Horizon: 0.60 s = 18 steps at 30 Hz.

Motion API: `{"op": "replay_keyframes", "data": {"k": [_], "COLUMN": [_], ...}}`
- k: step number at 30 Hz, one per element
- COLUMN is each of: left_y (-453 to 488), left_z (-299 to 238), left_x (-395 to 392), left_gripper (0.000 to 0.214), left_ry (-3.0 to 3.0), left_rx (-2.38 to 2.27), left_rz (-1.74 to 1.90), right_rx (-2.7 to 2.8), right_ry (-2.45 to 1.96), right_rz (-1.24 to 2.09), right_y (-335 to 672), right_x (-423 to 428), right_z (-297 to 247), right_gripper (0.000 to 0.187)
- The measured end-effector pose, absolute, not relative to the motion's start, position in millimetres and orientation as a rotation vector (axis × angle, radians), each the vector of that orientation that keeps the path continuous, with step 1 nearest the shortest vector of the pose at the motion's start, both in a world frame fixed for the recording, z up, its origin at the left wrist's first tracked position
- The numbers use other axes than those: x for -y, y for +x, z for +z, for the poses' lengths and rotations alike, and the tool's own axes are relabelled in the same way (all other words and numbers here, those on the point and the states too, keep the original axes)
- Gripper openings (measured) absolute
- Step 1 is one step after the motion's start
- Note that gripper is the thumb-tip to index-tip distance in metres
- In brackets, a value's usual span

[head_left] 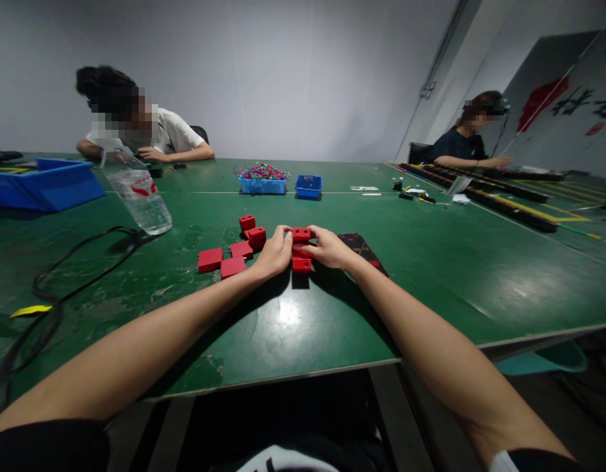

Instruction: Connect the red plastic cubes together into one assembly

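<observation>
Straight ahead of me, red blocks with small dark holes stand in a short column: an upper red block [301, 234], and a lower red block [301, 265] with more red between them. From the left side, my left hand [277, 252] presses its closed fingers against the column. My right hand [331, 248] grips it from the right, its thumb lying across the middle. The fingers partly hide the middle part. Left of my hands lie several loose red blocks [210, 259], some with short pins showing. Beside my right hand is a flat dark box [360, 249].
A clear water bottle [143, 193] leans at left, near black cables [81, 265]. Farther back are a light-blue tray [262, 186] of colourful small parts, a small blue bin [308, 188] and a large blue bin [47, 187]. Two people sit across the green table [479, 282].
</observation>
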State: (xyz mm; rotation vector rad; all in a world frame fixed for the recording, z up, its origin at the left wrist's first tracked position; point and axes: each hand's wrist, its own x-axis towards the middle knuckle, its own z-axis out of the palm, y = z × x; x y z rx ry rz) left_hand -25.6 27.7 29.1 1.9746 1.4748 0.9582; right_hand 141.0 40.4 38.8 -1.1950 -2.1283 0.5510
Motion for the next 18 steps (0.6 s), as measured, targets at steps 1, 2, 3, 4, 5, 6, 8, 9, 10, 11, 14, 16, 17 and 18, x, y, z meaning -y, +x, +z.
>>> {"op": "replay_keyframes", "data": {"k": [1, 2, 3, 4, 5, 6, 8, 9, 10, 11, 14, 16, 17, 18], "left_y": [-24, -24, -23, -23, -23, -23, -24, -24, -24, -24, -23, -22, -21, -21], "left_z": [29, 29, 29, 30, 29, 29, 28, 28, 27, 26, 23, 21, 20, 19], "left_x": [-26, -25, -23, -21, -19, -17, -15, -15, -15, -15, -17, -18, -18, -18], "left_gripper": [0.035, 0.041, 0.045, 0.046, 0.045, 0.044, 0.05, 0.055, 0.059, 0.062, 0.068, 0.067, 0.066, 0.065], "left_ry": [1.927, 1.905, 1.916, 1.957, 2.019, 2.083, 2.167, 2.181, 2.177, 2.163, 2.113, 2.107, 2.111, 2.117], "left_rx": [-1.463, -1.437, -1.393, -1.334, -1.269, -1.207, -1.105, -1.073, -1.055, -1.047, -1.054, -1.078, -1.1, -1.135], "left_rz": [0.982, 1.017, 1.06, 1.1, 1.132, 1.15, 1.128, 1.114, 1.109, 1.109, 1.119, 1.131, 1.138, 1.146], "right_rx": [2.128, 2.128, 2.127, 2.127, 2.126, 2.123, 2.112, 2.11, 2.118, 2.14, 2.253, 2.318, 2.34, 2.358], "right_ry": [-1.201, -1.213, -1.231, -1.247, -1.259, -1.267, -1.276, -1.282, -1.289, -1.294, -1.295, -1.286, -1.276, -1.259], "right_rz": [0.539, 0.525, 0.509, 0.496, 0.488, 0.486, 0.5, 0.503, 0.496, 0.476, 0.378, 0.312, 0.279, 0.241], "right_y": [141, 141, 141, 141, 141, 140, 140, 140, 140, 140, 143, 146, 148, 150], "right_x": [-40, -40, -40, -39, -39, -39, -38, -37, -37, -36, -36, -37, -37, -38], "right_z": [39, 40, 40, 40, 41, 41, 42, 43, 44, 45, 47, 49, 50, 51], "right_gripper": [0.024, 0.024, 0.023, 0.023, 0.022, 0.022, 0.023, 0.023, 0.023, 0.022, 0.021, 0.023, 0.023, 0.024]}}
